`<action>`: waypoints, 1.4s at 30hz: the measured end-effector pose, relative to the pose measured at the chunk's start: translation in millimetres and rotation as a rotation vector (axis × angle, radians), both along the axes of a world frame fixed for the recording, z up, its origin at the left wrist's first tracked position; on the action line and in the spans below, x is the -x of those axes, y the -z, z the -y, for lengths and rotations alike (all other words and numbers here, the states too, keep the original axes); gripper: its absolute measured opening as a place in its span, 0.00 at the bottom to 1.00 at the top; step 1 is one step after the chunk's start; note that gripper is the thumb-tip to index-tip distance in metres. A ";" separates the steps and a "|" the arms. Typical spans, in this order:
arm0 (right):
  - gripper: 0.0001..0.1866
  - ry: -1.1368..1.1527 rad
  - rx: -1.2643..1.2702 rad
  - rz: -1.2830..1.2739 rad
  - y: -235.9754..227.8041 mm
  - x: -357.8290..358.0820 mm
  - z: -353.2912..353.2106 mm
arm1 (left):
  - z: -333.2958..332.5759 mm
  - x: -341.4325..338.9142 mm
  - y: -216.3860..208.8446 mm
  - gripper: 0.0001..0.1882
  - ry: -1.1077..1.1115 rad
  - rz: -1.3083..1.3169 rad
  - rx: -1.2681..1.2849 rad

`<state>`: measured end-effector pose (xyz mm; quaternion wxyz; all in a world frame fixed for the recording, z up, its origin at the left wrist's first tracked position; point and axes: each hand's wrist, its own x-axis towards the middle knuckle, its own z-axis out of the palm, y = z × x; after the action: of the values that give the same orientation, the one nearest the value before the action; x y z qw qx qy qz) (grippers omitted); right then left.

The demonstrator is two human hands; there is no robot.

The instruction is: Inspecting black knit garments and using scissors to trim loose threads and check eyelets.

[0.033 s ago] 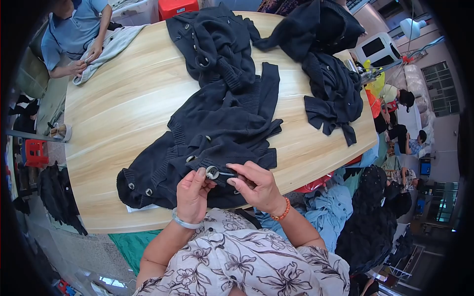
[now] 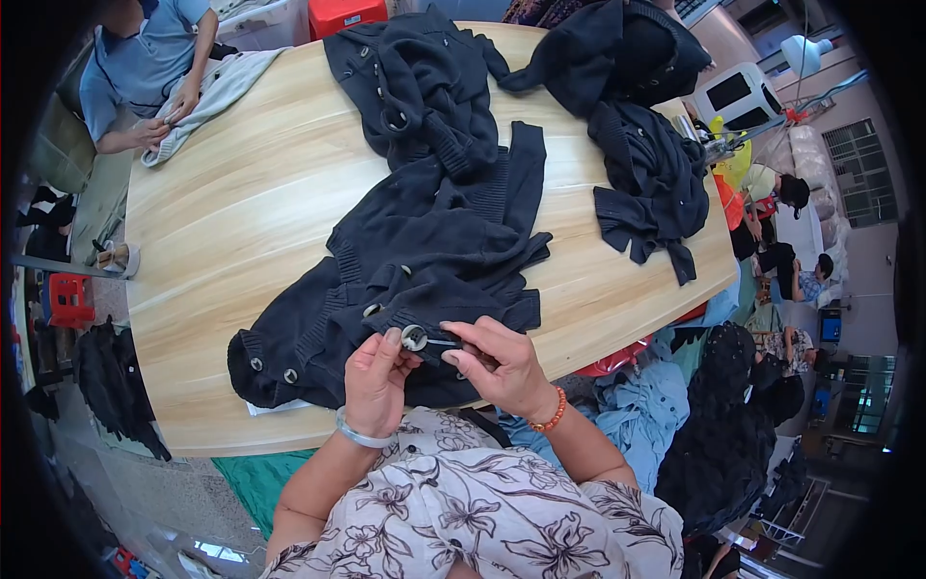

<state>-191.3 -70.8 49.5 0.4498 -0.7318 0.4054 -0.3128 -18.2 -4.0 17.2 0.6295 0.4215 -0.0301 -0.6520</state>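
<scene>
"Black or very dark navy knit, that buttoned garment (image 2: 463,256), but where does it lie?"

"On the pale wooden table (image 2: 231,222), at the near edge, right before the person. Make its large mottled button (image 2: 415,337) the hub of a dial, with twelve straight ahead."

"Then the left hand (image 2: 374,381)?"

"Between seven and eight o'clock. Thumb and fingertips are pinched together at the button's rim, with the knit caught between them."

"And the right hand (image 2: 494,359)?"

"Between three and four, with thumb and forefinger closed on a slim tool (image 2: 443,342) that points toward the button at nine. It's too small for me to tell what kind."

"Any more buttons on that garment?"

"One at ten o'clock, another near twelve, and a pair between eight and nine."

"What's around it?"

"Farther out at twelve, a second dark garment (image 2: 415,87); at two, a crumpled dark bundle (image 2: 651,179). Light-blue cloth (image 2: 641,410) is heaped below the table's edge, between three and four."

"Anyone else about?"

"A co-worker (image 2: 140,63) between ten and eleven, both hands on a pale knit piece (image 2: 227,96) at the table's far corner."
</scene>
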 end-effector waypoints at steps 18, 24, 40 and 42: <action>0.16 0.010 -0.067 0.053 4.6 -3.4 2.0 | -1.7 -1.5 5.7 0.10 0.032 -0.058 0.011; 0.17 -0.035 -0.005 -0.001 5.5 -5.9 -1.8 | -0.6 -0.8 5.4 0.10 0.046 -0.101 0.012; 0.24 -0.355 0.058 0.006 8.5 -13.6 24.8 | -6.0 -7.4 12.7 0.10 0.162 0.039 0.003; 0.24 -0.379 0.039 0.018 10.3 -14.3 27.1 | -5.7 -10.6 10.5 0.11 0.165 0.036 -0.011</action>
<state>-176.9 -97.9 39.2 0.4900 -0.8008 0.2503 -0.2366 -7.6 1.7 6.6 0.5706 0.4328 -0.0723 -0.6942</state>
